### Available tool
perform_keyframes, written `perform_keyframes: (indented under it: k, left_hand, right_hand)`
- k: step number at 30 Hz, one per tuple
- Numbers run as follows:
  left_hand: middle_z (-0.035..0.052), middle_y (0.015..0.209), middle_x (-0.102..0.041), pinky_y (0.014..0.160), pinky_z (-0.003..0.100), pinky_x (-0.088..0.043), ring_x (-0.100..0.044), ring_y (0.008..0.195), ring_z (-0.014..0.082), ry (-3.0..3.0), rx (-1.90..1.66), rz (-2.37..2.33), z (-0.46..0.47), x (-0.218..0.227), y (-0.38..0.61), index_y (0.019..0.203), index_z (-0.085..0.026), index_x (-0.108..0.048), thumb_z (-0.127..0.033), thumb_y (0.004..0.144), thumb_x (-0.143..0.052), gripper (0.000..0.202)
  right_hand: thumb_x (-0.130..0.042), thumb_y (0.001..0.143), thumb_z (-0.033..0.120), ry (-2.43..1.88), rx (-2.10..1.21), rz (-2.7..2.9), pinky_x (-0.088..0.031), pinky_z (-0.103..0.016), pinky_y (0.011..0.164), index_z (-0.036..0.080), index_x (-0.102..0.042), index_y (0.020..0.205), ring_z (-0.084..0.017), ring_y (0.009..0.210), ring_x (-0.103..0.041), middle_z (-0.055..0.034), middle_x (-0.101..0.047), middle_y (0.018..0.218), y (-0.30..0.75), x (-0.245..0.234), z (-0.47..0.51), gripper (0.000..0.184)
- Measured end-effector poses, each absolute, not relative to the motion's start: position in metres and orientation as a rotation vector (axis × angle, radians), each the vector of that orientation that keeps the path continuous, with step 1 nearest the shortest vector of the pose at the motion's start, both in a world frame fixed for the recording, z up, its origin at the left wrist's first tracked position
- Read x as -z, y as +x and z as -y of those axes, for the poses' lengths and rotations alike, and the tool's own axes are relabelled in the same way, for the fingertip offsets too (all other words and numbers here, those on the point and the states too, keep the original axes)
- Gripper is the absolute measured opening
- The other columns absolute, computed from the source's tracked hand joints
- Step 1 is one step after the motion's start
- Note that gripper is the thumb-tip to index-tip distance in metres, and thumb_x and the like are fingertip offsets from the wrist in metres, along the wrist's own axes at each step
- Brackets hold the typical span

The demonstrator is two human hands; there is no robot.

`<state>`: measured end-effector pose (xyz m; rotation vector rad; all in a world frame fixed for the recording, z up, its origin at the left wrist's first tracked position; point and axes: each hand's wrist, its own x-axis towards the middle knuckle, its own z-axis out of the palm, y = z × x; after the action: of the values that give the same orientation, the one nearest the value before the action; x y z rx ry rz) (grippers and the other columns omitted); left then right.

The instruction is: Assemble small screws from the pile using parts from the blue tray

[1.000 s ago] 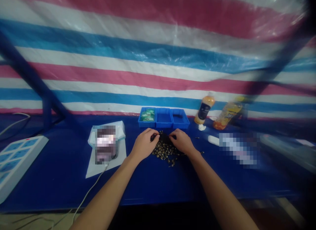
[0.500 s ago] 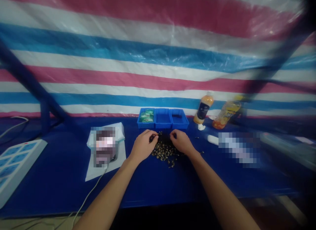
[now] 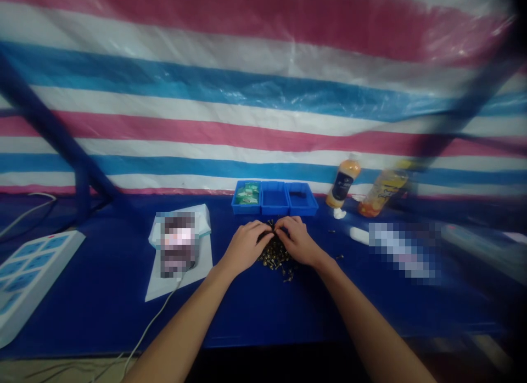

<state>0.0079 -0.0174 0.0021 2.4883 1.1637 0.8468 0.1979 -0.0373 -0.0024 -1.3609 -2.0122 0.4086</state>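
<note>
A pile of small brass-coloured screws (image 3: 275,258) lies on the blue table, with a few strays around it. My left hand (image 3: 248,244) is over the pile's left side, thumb and fingers curled together. From the right, my right hand (image 3: 299,241) reaches over the pile in a similar pinch. The two sets of fingertips nearly meet at the pile's far edge, by a few more screws. Whatever is between the fingers is too small and too hidden to name.
Behind the hands stand three joined blue bins (image 3: 275,210); the left one holds green packets (image 3: 248,193). Two drink bottles (image 3: 343,182) and crumpled tissue (image 3: 339,213) stand back right. Left are white paper (image 3: 164,287), a cable and a power strip (image 3: 61,262).
My hands have drawn together, the left moving right and the right moving slightly left, so the gap between their fingertips has nearly closed. The view has shifted a little.
</note>
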Motion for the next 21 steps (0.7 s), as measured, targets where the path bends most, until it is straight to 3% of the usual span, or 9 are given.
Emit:
perform_keyframes:
  k: [10, 14, 17, 21]
  left_hand:
    - [0.002, 0.097, -0.068, 0.08, 0.035, -0.042, -0.061, 0.091, 0.0185, 2.561, -0.929, -1.111, 0.018, -0.004, 0.008, 0.095, -0.023, -0.068, -0.033, 0.097, -0.045, 0.025]
    - [0.0028, 0.104, -0.068, 0.085, 0.036, -0.044, -0.061, 0.096, 0.0202, 2.505, -0.981, -1.105, 0.019, -0.006, 0.009, 0.106, -0.025, -0.067, -0.039, 0.095, -0.05, 0.025]
    - [0.0046, 0.106, -0.066, 0.086, 0.036, -0.047, -0.061, 0.098, 0.0212, 2.41, -1.05, -1.147, 0.02, -0.01, 0.009, 0.12, -0.025, -0.061, -0.045, 0.091, -0.053, 0.035]
    - [0.0035, 0.099, -0.066, 0.082, 0.033, -0.049, -0.062, 0.089, 0.0185, 2.345, -1.018, -1.173, 0.02, -0.011, 0.007, 0.114, -0.025, -0.065, -0.044, 0.094, -0.047, 0.032]
  right_hand:
    - [-0.042, 0.096, 0.043, -1.348, -0.647, 1.92, -0.031, -0.042, 0.091, 0.024, -0.059, 0.085, -0.022, 0.095, -0.048, -0.0004, -0.062, 0.087, 0.194, -0.007, 0.041, 0.027]
    - [-0.051, 0.092, 0.045, -1.1, -0.999, 1.713, -0.036, -0.036, 0.084, 0.022, -0.057, 0.079, -0.018, 0.083, -0.049, 0.0, -0.057, 0.081, 0.198, -0.001, 0.033, 0.027]
    - [-0.06, 0.086, 0.044, -0.795, -1.329, 1.356, -0.039, -0.031, 0.078, 0.022, -0.057, 0.081, -0.017, 0.083, -0.051, -0.0014, -0.056, 0.086, 0.206, -0.005, 0.031, 0.023]
    - [-0.07, 0.077, 0.038, -0.605, -1.485, 1.05, -0.041, -0.028, 0.07, 0.023, -0.055, 0.084, -0.015, 0.079, -0.052, -0.0001, -0.052, 0.082, 0.218, -0.011, 0.03, 0.022]
